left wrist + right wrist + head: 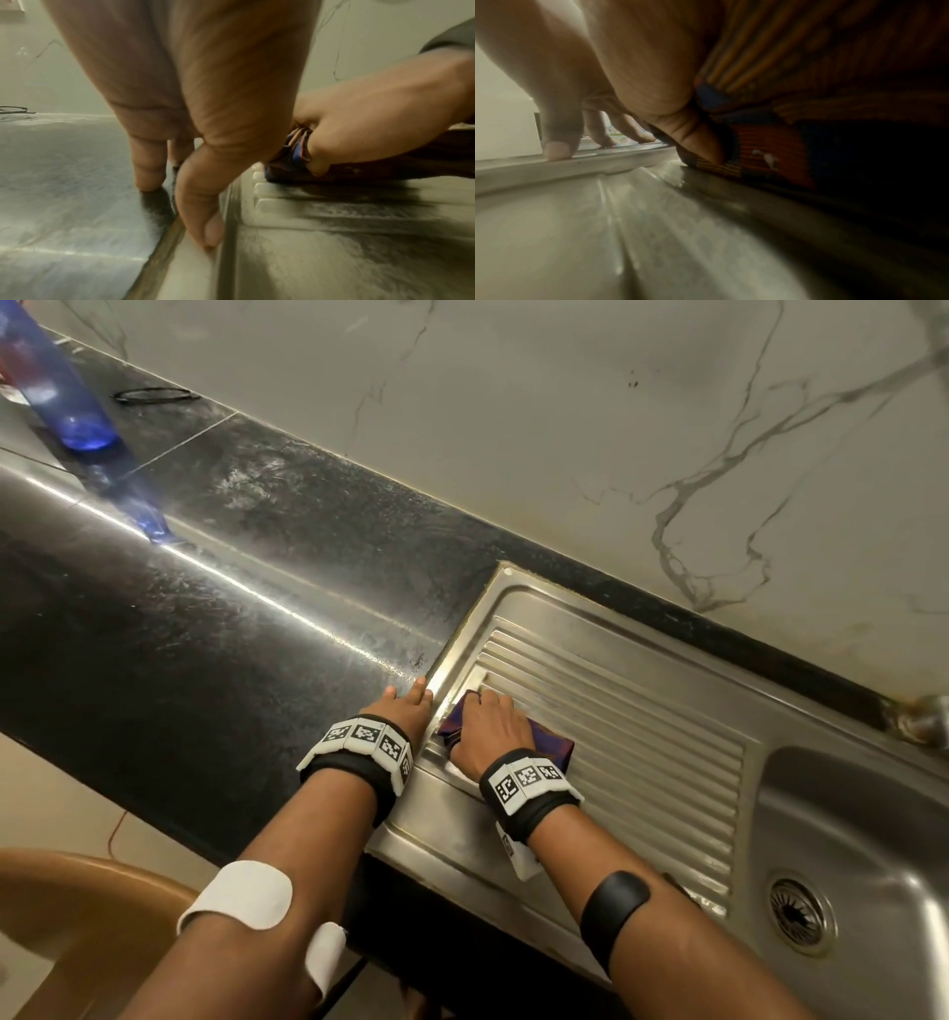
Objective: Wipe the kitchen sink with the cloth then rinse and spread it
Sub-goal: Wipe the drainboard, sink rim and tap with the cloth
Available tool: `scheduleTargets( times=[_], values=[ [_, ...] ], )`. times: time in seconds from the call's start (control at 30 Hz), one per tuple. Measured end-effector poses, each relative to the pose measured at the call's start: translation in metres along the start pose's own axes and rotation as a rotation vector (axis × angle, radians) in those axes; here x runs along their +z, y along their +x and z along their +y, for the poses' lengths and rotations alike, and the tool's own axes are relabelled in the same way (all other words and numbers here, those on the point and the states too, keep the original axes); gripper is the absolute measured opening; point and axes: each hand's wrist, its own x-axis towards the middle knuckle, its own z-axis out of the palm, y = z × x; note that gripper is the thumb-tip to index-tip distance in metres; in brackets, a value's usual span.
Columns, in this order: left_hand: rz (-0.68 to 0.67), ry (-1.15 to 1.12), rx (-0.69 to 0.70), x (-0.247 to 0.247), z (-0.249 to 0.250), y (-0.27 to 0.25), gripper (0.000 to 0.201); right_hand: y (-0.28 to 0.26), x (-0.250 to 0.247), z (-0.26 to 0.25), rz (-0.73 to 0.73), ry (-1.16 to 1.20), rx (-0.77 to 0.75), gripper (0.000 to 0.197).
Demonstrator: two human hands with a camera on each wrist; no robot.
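The steel sink (642,737) has a ribbed drainboard on the left and a basin (862,819) with a drain (801,914) on the right. A folded dark purple and red cloth (552,747) lies on the drainboard's near left corner. My right hand (490,724) lies on top of it and grips it. In the left wrist view the right hand's thumb curls over the cloth (287,162) at its folded edge. My left hand (405,706) rests beside it, straight fingers (149,172) on the black counter and thumb on the sink's rim. The right wrist view shows the cloth (770,146) pressed to the steel.
A black granite counter (205,608) runs left of the sink, with a blue see-through bottle (67,392) and a thin black loop (154,395) at its far end. A marble wall (565,428) stands behind. A tan plastic chair (77,916) is below the counter's near edge.
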Motion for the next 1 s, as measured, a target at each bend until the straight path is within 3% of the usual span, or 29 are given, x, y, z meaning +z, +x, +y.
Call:
scheduleTargets(
  times=[0.5, 0.63, 0.87, 1.0],
  values=[
    [-0.042, -0.013, 0.004, -0.006, 0.001, -0.008, 0.084, -0.010, -0.018, 0.036, -0.147, -0.091, -0.065, 0.033],
    [-0.040, -0.013, -0.005, -0.006, -0.001, -0.006, 0.086, -0.025, -0.018, 0.058, -0.145, -0.092, -0.020, 0.029],
    [-0.012, 0.046, -0.024, -0.005, -0.001, -0.006, 0.059, -0.072, -0.013, 0.115, -0.136, -0.045, 0.113, 0.030],
    [0.023, 0.090, -0.038, -0.007, 0.001, -0.010, 0.062, -0.109, -0.011, 0.163, -0.165, -0.010, 0.238, 0.034]
  ],
)
